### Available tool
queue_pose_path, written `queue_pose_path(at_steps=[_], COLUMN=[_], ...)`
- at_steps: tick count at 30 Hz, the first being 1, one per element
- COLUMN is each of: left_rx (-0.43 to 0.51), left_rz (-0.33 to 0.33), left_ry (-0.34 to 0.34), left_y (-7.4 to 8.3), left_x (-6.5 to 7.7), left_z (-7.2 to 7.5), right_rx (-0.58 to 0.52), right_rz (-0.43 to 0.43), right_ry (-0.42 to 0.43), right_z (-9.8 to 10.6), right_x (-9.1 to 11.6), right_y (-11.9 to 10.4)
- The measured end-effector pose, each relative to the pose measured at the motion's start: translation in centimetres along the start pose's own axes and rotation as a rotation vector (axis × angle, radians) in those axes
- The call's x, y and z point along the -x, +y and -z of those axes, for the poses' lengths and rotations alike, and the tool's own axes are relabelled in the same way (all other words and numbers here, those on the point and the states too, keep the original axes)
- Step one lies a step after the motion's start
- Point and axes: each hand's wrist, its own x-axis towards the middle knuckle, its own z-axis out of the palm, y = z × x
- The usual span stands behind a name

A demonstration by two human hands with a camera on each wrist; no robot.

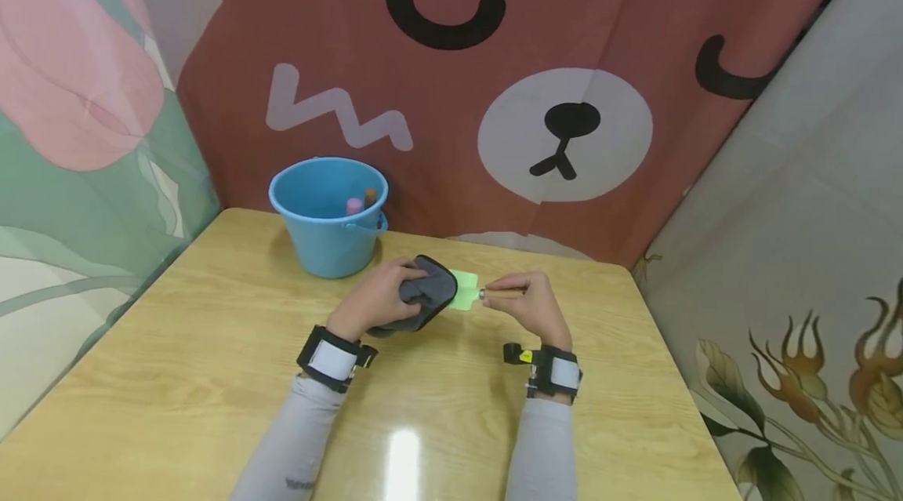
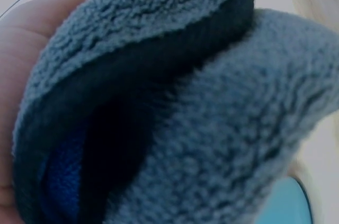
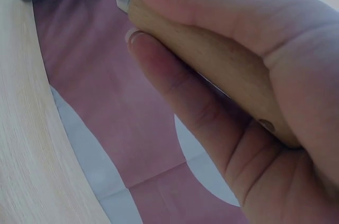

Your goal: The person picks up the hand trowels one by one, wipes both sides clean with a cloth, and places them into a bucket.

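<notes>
My left hand (image 1: 384,299) grips a grey fleecy cloth (image 1: 430,288) with a dark edge band, bunched and folded over. In the left wrist view the folded cloth (image 2: 233,123) fills most of the picture, and a bit of blue shows inside the fold. A small garden spade with a light green blade (image 1: 464,291) lies against the cloth, which hides the blade's far end. Its wooden handle (image 3: 212,60), with a metal collar, is held between thumb and fingers of my right hand (image 1: 532,305).
At the back left of the wooden table (image 1: 212,360) stands a blue bucket (image 1: 331,242). A pink handle end (image 1: 354,206) and a brown one (image 1: 370,195) show inside it. Behind the table hangs a curtain (image 1: 451,101) with a bear's face; patterned cloths hang on both sides.
</notes>
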Motion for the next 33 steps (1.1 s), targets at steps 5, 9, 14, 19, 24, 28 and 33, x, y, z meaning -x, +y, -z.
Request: queue_pose_path(at_steps=[5, 9, 14, 19, 24, 28, 33], left_rx=[-0.002, 0.002, 0.031, 0.032, 0.049, 0.061, 0.088], left_rz=[0.003, -0.008, -0.024, -0.017, 0.006, -0.018, -0.089], left_ry=[0.000, 0.005, 0.011, 0.022, 0.049, 0.101, 0.177], left_y=[-0.1, -0.2, -0.7, -1.5, -2.0, -1.6, -0.2], left_x=[0.5, 0.4, 0.2, 0.3, 0.4, 0.4, 0.2], left_z=[-0.1, -0.2, 0.0, 0.3, 1.0, 1.4, 1.3], right_rx=[0.001, -0.004, -0.024, -0.060, -0.073, -0.073, -0.068], right_rz=[0.009, 0.023, 0.006, -0.019, -0.018, -0.016, -0.024], right_ry=[0.005, -0.003, 0.011, 0.027, 0.045, 0.043, 0.010], right_z=[-0.1, -0.1, 0.2, 0.7, 1.0, 1.0, 0.5], right_x=[0.2, 0.3, 0.3, 0.5, 0.5, 0.3, 0.0], right_y=[0.2, 0.3, 0.6, 1.0, 1.1, 1.1, 0.9])
